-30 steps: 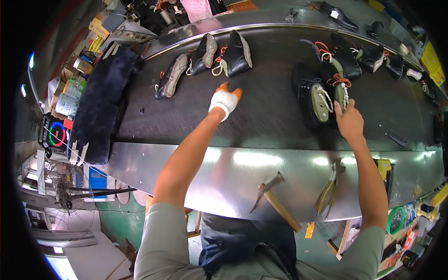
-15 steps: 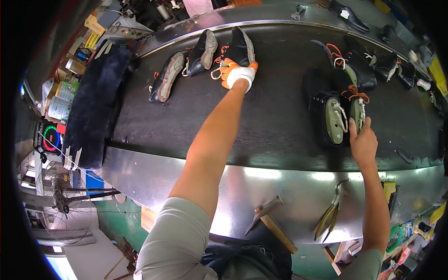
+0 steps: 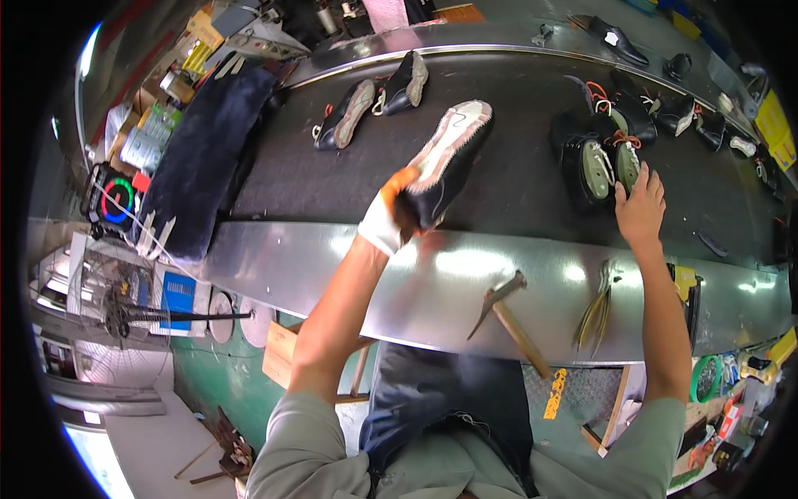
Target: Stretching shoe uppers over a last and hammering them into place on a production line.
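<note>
My left hand [image 3: 389, 208], in an orange and white glove, is closed around one end of a black shoe upper [image 3: 449, 179]. The shoe is lifted above the dark work surface and tilted, its pale underside with a stitched, jagged edge turned up. My right hand [image 3: 642, 208] is bare, its fingers stretched out against a black shoe with a green last [image 3: 628, 162] and orange lace; whether it presses on the shoe I cannot tell. Right beside that stands another black shoe with a green last [image 3: 595, 170]. Two more black shoes [image 3: 346, 116] lie on their sides at the far left.
A hammer [image 3: 515, 324] and pliers [image 3: 595, 312] lie on the metal front edge [image 3: 465, 266]. A dark padded roll [image 3: 208, 158] lies at the left. More black shoes [image 3: 673, 112] are at the far right. A fan [image 3: 116, 316] stands lower left.
My left hand has lifted the shoe off the surface and drawn it nearer, with the underside now turned up. My right hand remains by the green-lasted shoe, its fingers more spread. The view has shifted.
</note>
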A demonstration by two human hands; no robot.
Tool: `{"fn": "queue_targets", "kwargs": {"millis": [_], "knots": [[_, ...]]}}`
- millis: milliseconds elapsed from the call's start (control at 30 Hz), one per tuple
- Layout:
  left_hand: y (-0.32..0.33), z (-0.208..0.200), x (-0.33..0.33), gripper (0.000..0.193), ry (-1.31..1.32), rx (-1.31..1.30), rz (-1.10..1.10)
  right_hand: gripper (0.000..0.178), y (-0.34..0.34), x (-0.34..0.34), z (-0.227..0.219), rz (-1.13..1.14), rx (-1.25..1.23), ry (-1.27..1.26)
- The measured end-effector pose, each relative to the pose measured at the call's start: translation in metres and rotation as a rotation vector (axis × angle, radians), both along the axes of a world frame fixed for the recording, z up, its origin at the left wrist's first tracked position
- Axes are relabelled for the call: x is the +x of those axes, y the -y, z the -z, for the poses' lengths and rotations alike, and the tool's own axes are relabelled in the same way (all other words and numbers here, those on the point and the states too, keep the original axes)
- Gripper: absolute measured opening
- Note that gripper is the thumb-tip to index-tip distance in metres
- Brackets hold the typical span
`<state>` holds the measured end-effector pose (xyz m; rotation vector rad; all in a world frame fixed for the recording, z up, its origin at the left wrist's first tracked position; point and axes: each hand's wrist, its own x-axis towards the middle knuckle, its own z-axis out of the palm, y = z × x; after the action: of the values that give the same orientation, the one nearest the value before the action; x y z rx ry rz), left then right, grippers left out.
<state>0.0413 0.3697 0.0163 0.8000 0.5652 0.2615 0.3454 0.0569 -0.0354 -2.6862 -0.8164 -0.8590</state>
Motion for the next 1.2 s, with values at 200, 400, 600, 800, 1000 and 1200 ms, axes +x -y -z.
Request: {"fn": "queue_targets", "kwargs": {"millis": [200, 400, 600, 800, 1000, 1200], "knots": [[0.098, -0.027, -0.223, 0.073, 0.086, 0.351, -0.091, 0.048, 0.038, -0.225, -0.076, -0.614, 0.339, -1.025], [0.14, -0.025, -0.327, 0.079, -0.028, 0.724, 0.219, 0.048, 0.049, -0.279, -0.001, -0.645, -0.228, -0.422], [0.154, 0.065, -0.346, 0.064, -0.138, 0.914, 0.452, 0.028, 0.026, -0.264, 0.01, -0.47, -0.257, -0.404], [0.148, 0.063, -0.346, 0.061, -0.158, 0.793, 0.51, 0.019, 0.061, -0.391, -0.076, -0.857, 0.907, -1.198], [0.134, 0.081, -0.334, 0.058, -0.111, 0.717, 0.524, 0.022, 0.108, -0.423, -0.017, -1.04, -0.324, -1.049], [0.129, 0.078, -0.321, 0.059, -0.138, 0.667, 0.639, 0.019, 0.094, -0.416, -0.024, -1.089, 0.015, -1.033]]}}
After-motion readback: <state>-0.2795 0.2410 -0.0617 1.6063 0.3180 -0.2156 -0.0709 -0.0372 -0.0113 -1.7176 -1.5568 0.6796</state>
